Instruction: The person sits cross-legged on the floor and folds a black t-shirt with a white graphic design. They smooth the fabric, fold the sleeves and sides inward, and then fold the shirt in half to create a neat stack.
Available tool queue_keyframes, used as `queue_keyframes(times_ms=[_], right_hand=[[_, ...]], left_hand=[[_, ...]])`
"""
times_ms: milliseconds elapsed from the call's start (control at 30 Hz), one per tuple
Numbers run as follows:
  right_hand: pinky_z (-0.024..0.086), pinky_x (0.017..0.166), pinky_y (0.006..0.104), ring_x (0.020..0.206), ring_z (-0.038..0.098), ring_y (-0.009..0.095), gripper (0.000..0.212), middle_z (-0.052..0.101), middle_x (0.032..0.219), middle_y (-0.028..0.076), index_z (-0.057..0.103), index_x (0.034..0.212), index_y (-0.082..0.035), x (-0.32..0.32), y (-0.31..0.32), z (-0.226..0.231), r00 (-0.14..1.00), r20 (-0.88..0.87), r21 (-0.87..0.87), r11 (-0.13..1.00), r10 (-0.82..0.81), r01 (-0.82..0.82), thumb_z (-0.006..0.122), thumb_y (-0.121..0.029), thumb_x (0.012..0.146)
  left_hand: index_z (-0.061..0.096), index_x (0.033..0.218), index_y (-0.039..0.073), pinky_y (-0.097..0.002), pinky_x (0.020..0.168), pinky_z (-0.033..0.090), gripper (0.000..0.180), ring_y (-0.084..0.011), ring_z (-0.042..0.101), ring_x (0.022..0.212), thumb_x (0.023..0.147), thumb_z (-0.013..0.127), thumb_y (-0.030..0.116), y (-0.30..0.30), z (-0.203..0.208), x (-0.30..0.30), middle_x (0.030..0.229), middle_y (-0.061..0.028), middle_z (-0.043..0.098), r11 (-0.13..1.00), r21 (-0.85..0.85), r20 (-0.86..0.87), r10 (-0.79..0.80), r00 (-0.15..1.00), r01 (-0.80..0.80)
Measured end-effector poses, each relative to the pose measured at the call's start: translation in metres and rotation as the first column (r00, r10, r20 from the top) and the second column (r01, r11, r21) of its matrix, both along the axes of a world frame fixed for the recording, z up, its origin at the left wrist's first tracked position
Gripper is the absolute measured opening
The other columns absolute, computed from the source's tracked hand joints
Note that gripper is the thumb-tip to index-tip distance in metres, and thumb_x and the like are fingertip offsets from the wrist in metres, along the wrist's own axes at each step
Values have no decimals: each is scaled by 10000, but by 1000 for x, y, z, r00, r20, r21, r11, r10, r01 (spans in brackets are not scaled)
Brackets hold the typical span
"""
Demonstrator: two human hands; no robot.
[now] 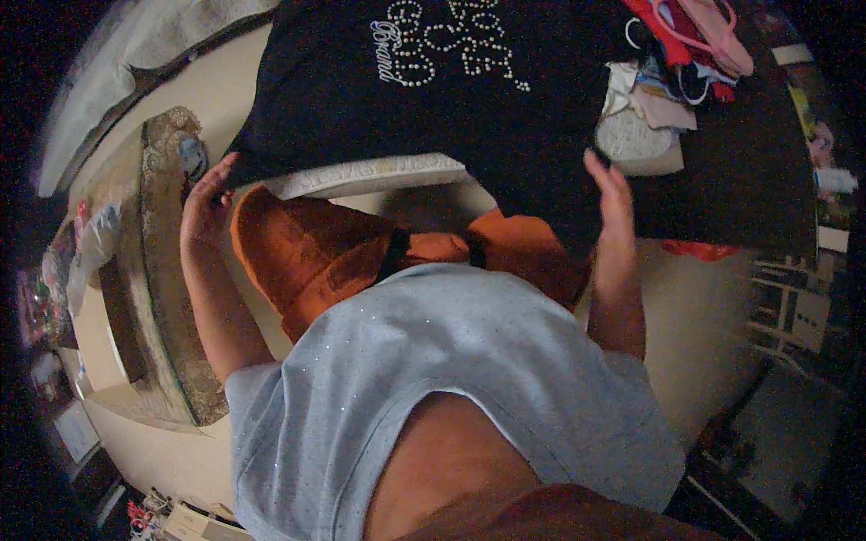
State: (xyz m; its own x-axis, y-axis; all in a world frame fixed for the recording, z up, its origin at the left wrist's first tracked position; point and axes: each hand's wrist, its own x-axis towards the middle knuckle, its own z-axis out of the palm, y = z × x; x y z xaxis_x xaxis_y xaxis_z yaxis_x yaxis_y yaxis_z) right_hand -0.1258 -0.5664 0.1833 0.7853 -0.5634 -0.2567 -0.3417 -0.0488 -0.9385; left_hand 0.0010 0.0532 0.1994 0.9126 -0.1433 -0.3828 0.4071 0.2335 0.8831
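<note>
A black T-shirt (361,117) with studded lettering lies spread out in front of me, its hem toward my body. At the hem's left corner, my left hand (209,200) grips the cloth between its fingertips. My right hand (615,194) is at the shirt's right edge, fingers long and close together, with dark cloth at the tips. That hand is slightly blurred, so its hold shows only faintly. Between the hands, below the hem, a white patterned edge (370,173) shows.
Several small clothes (690,50), red, pink and white, are heaped at the far right on a dark surface (758,194). Beside them lies a pale folded cloth (639,140). A lace-trimmed low table (167,298) stands left, and a white rack (794,311) right. My orange-clad legs (307,248) are below the shirt.
</note>
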Motion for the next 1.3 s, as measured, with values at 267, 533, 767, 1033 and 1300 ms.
queue_keyframes(times_ms=[267, 533, 767, 1033, 1300], right_hand=[[526, 817, 344, 921, 642, 249, 322, 659, 1044, 107, 623, 1083, -12, 154, 10, 103, 955, 143, 625, 724, 260, -291, 633, -226, 843], [490, 838, 339, 960, 612, 247, 283, 622, 1123, 129, 592, 1131, 1, 245, -15, 84, 827, 499, 340, 818, 261, -463, 545, -145, 893], [478, 820, 267, 893, 629, 160, 297, 684, 980, 82, 660, 1045, -19, 193, -58, 40, 906, 170, -573, 787, 388, -230, 599, -263, 887], [480, 767, 291, 824, 625, 178, 388, 681, 913, 92, 663, 1043, -39, 186, -54, 69, 922, -213, -679, 629, 324, -378, 646, -368, 839], [433, 790, 257, 863, 554, 118, 376, 643, 907, 57, 624, 1030, 28, 192, -67, 40, 903, -109, -595, 700, 415, -394, 610, -317, 882]], left_hand=[[480, 1224, -86, -218, 754, 561, 301, -176, 614, 840, 959, 400, 32, 20, -17, 105, 1066, -132, 590, 807, -563, -125, 131, 983, -179], [516, 1137, -69, -308, 828, 545, 241, -255, 596, 1017, 933, 485, 56, 0, -58, 166, 1107, -192, 592, 836, -529, -130, 90, 987, -146], [590, 1086, 25, -211, 663, 481, 255, -134, 604, 852, 889, 615, 183, 51, -117, 186, 1001, -82, 634, 996, -57, -95, -70, 993, 64], [593, 1118, 18, -267, 620, 486, 461, -166, 617, 772, 811, 705, 344, 17, -122, 175, 970, -66, 642, 924, 334, 118, 157, 981, -188], [605, 1092, 20, -263, 775, 482, 459, -141, 606, 899, 833, 673, 393, -8, -83, 128, 1043, -46, 636, 973, 225, -106, 69, 992, -44]])
